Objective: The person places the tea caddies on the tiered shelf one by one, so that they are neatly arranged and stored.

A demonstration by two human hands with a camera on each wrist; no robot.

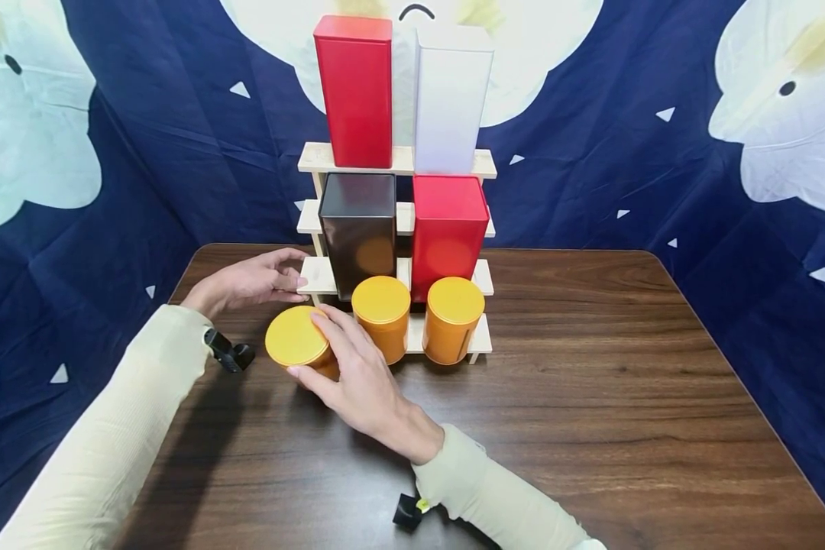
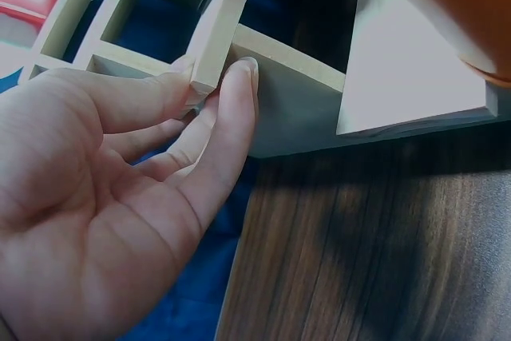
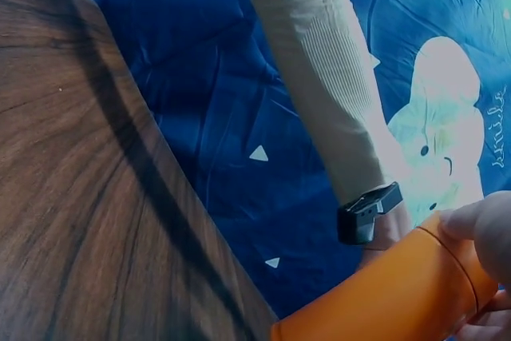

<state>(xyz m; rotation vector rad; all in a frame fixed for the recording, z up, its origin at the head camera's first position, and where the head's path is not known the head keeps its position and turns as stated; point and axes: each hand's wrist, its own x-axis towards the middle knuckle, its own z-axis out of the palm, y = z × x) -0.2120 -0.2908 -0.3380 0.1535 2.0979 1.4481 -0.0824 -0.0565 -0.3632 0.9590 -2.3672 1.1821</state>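
Observation:
My right hand [image 1: 367,397] grips a round canister [image 1: 296,336] with a yellow lid and orange sides, at the left of a stepped wooden rack [image 1: 316,275]. In the right wrist view this orange canister [image 3: 383,297] looks tilted, with the thumb and fingers near one end. My left hand [image 1: 254,283] is at the rack's left side. The left wrist view shows its thumb and fingers pinching the end of a wooden shelf board [image 2: 217,45]. Two matching canisters, one in the middle [image 1: 381,302] and one at right [image 1: 455,302], stand on the lowest step.
Behind the canisters stand a black tin [image 1: 357,229] and a red tin [image 1: 449,229]. Higher up, another red tin [image 1: 355,99] and a white tin [image 1: 452,103] occupy the top step. A brown wood-grain table [image 1: 591,382] lies below, with blue patterned cloth [image 1: 564,183] around it.

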